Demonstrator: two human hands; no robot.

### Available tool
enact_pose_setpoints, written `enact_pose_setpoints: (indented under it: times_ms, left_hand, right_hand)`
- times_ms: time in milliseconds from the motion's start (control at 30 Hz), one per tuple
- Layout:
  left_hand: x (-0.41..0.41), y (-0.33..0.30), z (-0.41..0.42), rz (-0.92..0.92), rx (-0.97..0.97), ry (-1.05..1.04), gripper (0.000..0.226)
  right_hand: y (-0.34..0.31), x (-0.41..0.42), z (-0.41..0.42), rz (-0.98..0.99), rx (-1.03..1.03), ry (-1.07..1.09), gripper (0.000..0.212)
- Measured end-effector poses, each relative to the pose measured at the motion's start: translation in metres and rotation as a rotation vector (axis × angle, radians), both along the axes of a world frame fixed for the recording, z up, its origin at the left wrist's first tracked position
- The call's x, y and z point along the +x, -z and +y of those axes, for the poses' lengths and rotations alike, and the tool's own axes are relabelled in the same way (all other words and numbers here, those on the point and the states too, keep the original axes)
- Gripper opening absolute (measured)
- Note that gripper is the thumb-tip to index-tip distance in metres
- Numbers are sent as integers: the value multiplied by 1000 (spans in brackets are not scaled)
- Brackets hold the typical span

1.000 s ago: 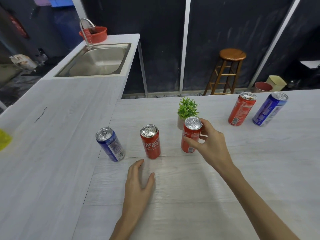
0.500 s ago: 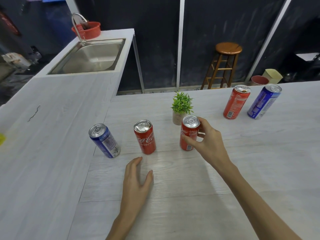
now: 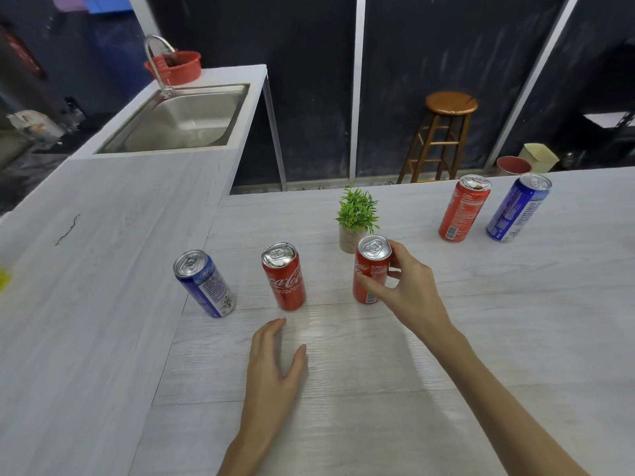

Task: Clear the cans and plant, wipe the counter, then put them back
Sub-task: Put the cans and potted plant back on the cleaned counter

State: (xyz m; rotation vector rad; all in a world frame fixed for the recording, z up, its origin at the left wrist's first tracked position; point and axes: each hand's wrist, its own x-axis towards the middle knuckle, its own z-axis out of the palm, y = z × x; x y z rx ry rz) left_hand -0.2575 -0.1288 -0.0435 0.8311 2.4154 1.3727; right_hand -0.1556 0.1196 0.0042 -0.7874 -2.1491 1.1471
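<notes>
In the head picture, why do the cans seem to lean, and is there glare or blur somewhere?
Head view: wide-angle distortion makes the outer cans lean outward, such as the left blue can and the right blue can; a soft glare patch lies on the counter between the left hand and the right hand; the hands cast faint shadows; the yellow thing at the left edge is blurred.

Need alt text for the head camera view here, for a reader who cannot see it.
The right hand grips an upright red can in front of a small potted plant on a pale counter; the left hand lies flat. Four more cans stand around.
</notes>
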Motion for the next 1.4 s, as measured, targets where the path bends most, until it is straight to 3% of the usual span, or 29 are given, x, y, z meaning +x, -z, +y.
enact_pose_setpoints:
  times_ms: [500,1133,1300,1400]
  left_hand:
    - [16,2,14,-4,6,13,52]
    - [33,2,42,-8,38,10,48]
    - [38,1,53,-4,45,-8,48]
    - [42,0,60,-3,42,-27,48]
  right_hand:
    - [9,-1,7,-12,-15,-36,70]
    - [4,8,12,-11,-31,-85,56]
    - [2,19,24,8,-95,-76,79]
    - [1,20,38,6,-120,-52,63]
